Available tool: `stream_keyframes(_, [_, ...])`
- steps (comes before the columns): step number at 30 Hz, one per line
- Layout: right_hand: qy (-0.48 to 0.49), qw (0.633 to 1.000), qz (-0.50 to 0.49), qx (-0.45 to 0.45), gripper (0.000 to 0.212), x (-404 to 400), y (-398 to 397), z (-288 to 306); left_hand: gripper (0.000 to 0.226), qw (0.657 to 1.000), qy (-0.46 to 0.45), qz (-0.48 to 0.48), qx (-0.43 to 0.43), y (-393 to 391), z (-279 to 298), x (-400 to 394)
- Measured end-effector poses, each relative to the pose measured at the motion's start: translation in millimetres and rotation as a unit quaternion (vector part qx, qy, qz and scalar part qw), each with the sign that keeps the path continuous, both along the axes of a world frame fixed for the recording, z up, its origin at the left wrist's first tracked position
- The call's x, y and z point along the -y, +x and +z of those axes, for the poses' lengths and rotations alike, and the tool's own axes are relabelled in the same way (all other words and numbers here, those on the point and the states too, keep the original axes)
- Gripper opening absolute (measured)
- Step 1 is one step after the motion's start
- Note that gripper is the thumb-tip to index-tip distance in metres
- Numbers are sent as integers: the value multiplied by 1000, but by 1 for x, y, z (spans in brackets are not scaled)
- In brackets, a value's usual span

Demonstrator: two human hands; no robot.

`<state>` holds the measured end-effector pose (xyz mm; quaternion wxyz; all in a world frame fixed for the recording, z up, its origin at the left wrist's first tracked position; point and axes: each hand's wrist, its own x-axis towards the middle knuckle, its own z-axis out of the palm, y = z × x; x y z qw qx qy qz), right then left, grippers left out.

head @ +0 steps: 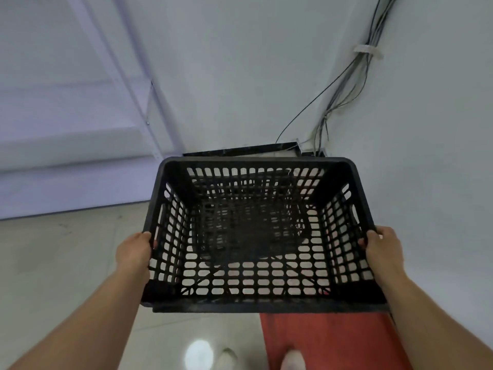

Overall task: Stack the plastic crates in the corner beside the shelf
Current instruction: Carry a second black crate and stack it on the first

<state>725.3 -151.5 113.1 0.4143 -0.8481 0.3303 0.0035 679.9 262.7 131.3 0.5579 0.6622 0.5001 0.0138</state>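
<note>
I see white walls (240, 62) meeting in a corner at the far right. On the far left stands a pale metal shelf (80, 134) against the wall. Below is a light shiny tiled floor (53, 263).

In the middle I hold a black plastic crate with holes in its sides and bottom (256, 236). It is up in the air, open side up, just in front of the corner and to the right of the shelf. Through its holes I can see the floor and something dark under it, but I cannot tell what that is.

Near the bottom right is a red trouser leg (328, 340), and two pale shoes (292, 359) show at the near edge.

My left hand (134, 252) grips the crate's left rim, with fingers curled over the edge. My right hand (382, 249) grips the right rim the same way.

A bunch of thin grey and black cables (354, 84) runs down the corner to the floor, held by a white tie (369, 50).
</note>
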Motion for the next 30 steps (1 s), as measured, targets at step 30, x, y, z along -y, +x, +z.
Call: stream_keyframes(30, [62, 994, 75, -58, 25, -34, 266, -131, 27, 991, 50, 100, -79, 208, -126, -6])
